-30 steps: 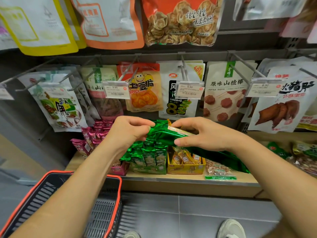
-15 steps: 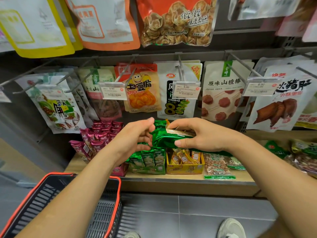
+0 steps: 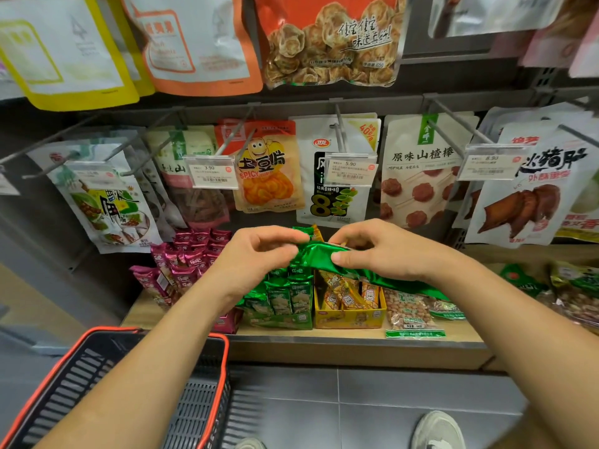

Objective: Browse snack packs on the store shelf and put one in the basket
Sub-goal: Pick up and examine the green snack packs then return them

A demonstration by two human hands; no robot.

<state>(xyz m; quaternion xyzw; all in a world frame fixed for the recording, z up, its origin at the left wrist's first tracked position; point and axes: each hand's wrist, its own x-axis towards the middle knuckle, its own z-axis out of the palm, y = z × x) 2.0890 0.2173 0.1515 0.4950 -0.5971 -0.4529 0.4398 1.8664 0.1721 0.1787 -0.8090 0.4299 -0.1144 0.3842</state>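
The rack of hanging pouches fills the wall in front of the person, with a big orange bag (image 3: 330, 40) on the top row and a spicy potato chip pouch (image 3: 267, 170) and a hawthorn pouch (image 3: 421, 170) on pegs in the row below. Down at the lower left a grey mesh basket (image 3: 110, 330) with an orange rim sits under the left forearm, over the tiled floor. The wooden shelf (image 3: 324, 333) runs beneath the pegs and carries pink packs (image 3: 188, 254), a green display box (image 3: 282, 303), a yellow box (image 3: 350, 315) and a bag of peanuts (image 3: 410, 312).

Above those boxes, both hands are raised close together. The left hand (image 3: 256, 254) has its fingers curled and pinches one end of a shiny green snack pack (image 3: 316, 252). The right hand (image 3: 385, 251) pinches it between thumb and fingers just beside the left, and the foil trails away under the right wrist. The pack is in the air in front of the shelf, well apart from the basket. A small price tag (image 3: 212, 171) reads 3.90.
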